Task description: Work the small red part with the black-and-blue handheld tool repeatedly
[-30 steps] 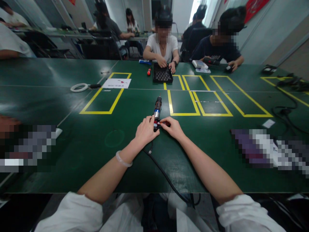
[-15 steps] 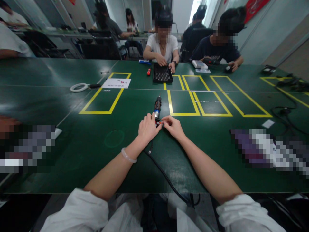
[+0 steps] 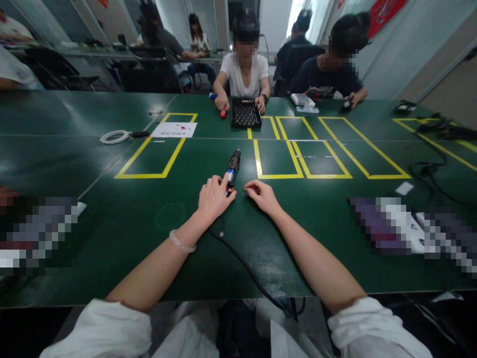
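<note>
A black and blue cylindrical power tool lies on the green table, pointing away from me. My left hand is closed around its near end, where a small red part shows. The tool's black cable runs back past my left wrist and over the table's front edge. My right hand rests on the table just right of the tool, apart from it. Its fingers are curled together, and I cannot make out whether anything is in them.
Yellow tape rectangles mark the table beyond the tool. A person opposite has both hands at a black tray. A white sheet and a white cable coil lie at left. Black cables trail at right.
My right hand has let go of the tool's near end and drawn slightly right. My left hand stays on the tool. The view has shifted a little.
</note>
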A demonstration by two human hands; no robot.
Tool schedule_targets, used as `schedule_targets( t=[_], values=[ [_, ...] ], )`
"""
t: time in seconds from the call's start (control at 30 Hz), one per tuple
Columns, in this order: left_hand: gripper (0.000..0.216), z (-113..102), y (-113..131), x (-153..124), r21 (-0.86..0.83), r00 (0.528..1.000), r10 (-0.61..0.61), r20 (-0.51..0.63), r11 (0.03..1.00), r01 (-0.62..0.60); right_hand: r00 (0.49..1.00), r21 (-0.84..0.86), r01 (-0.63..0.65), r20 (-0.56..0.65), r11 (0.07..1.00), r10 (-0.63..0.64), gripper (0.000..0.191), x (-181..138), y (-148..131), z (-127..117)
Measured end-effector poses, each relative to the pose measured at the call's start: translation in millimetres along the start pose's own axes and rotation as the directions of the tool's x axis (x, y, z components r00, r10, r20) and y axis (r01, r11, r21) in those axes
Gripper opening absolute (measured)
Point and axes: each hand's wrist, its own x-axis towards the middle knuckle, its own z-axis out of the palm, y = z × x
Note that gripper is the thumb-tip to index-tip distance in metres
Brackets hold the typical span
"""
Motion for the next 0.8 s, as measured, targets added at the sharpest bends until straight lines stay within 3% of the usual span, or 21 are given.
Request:
schedule_targets(
  t=[0.27, 0.57, 0.8],
  values=[
    [0.067, -11, -72, -18, 0.093, 0.989, -0.137, 0.059, 0.987, 0.132, 1.000, -0.013, -0.005, 0.003, 1.000, 0.005, 0.017, 0, -2, -1],
    [0.073, -32, -166, -76, 0.255, 0.949, -0.293, 0.120, 0.933, 0.256, 1.000, -0.065, 0.005, 0.022, 0.998, -0.004, 0.016, -1, -2, 0],
    [0.071, -42, -209, -111, 0.377, 0.894, -0.430, 0.122, 0.854, 0.359, 1.000, -0.089, 0.011, 0.028, 0.996, -0.009, 0.016, -1, -3, 0]
  ],
)
